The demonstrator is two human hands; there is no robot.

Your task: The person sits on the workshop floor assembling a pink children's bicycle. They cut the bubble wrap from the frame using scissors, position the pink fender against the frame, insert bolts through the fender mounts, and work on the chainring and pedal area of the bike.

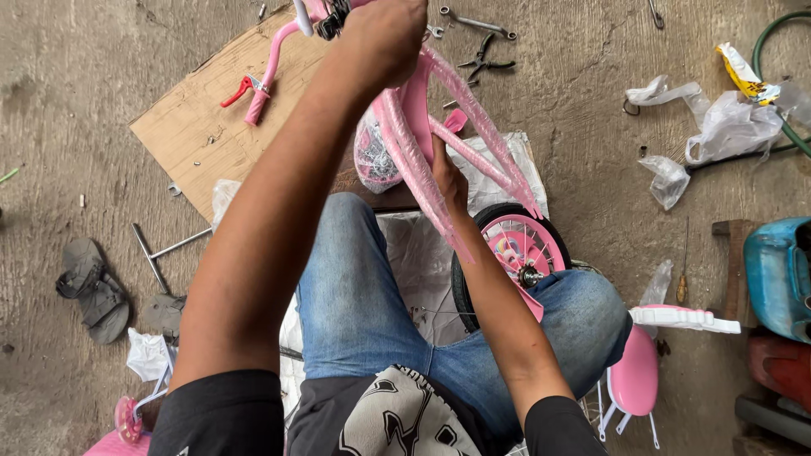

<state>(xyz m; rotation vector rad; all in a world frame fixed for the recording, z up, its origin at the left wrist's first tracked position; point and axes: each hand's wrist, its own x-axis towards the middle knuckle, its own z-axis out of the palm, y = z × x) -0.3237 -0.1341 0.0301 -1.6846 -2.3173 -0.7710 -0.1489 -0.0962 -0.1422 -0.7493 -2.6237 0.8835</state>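
Both hands are clamped on the pink bike frame (422,135): left hand (380,38) wrapped round the head end up by the handlebar (270,63), right hand (448,173) gripping a wrapped tube lower down. Frame sits between the person's knees, with its wheel (515,249) toward the right knee. Probably best to keep that lower grip firm so nothing twists while the top gets worked. Beyond the frame lie a cardboard sheet (186,127), pliers (483,59) and a wrench (473,21) on bare concrete floor (76,110); plastic wrapping (718,127) off to its right.

Short black sleeves, blue jeans, and a black shirt with a pale print, perhaps a skull.
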